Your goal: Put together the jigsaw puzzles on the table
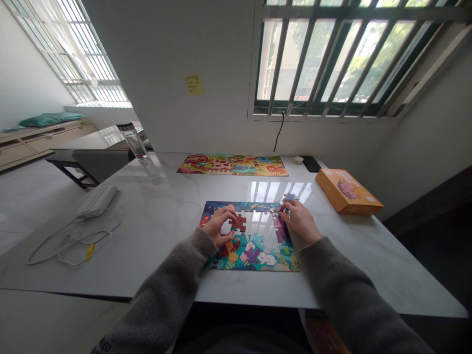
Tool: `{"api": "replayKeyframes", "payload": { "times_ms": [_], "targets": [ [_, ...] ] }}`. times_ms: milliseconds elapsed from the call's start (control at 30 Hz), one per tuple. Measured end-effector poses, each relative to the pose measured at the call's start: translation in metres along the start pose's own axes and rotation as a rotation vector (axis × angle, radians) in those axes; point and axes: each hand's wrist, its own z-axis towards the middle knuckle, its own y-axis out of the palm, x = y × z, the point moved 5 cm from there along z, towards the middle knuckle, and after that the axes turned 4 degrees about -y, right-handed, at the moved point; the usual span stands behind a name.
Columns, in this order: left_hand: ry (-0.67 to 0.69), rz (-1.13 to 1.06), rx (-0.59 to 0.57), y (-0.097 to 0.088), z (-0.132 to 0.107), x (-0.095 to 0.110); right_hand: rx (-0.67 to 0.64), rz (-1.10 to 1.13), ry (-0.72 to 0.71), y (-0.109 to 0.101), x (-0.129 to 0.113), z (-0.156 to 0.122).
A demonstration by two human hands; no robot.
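Observation:
A colourful jigsaw puzzle (254, 260) lies on the white table, its joined pieces forming a frame with rabbits and plants along the near side. White tabletop shows through its middle. My left hand (220, 227) is over the puzzle's left side, thumb and fingers apart in a curve. Just right of those fingers is a reddish-brown puzzle piece (239, 223). At the upper right corner, my right hand (300, 220) has its fingertips pinched on a small puzzle piece, mostly hidden by the fingers. Beyond that hand lies a loose blue puzzle piece (291, 197).
Behind is a long farm-animal puzzle (232, 164). An orange box (348, 191) sits at the right, near a black phone (311, 163) and a small white round object (298, 160). At the left are a clear bottle (134, 141) and a white device (98, 200) with a cable (62, 255).

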Motion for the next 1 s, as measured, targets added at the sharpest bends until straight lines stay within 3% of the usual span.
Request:
{"api": "replayKeyframes", "payload": {
  "times_ms": [100,167,267,400,533,733,1000],
  "targets": [
    [-0.021,-0.004,-0.018,0.001,0.000,0.000,0.076,0.192,-0.050,-0.004,-0.019,0.002],
    [-0.038,-0.031,-0.046,0.001,0.001,0.001,0.035,0.310,-0.084,-0.002,-0.042,0.000],
    [-0.076,-0.132,-0.097,0.002,0.000,0.004,-0.195,0.823,-0.086,0.012,-0.085,-0.007],
    [-0.105,-0.232,-0.122,0.002,-0.002,0.009,-0.356,1.175,-0.049,0.022,-0.117,-0.017],
    [-0.087,-0.184,-0.111,0.004,-0.001,0.010,-0.362,1.251,-0.036,0.023,-0.120,-0.018],
    [-0.099,0.024,0.138,-0.003,0.001,0.007,-0.323,1.277,0.017,0.027,-0.123,-0.021],
    [-0.069,0.091,-0.035,0.004,-0.001,0.010,-0.254,1.287,0.107,0.031,-0.117,-0.021]
  ]
}}
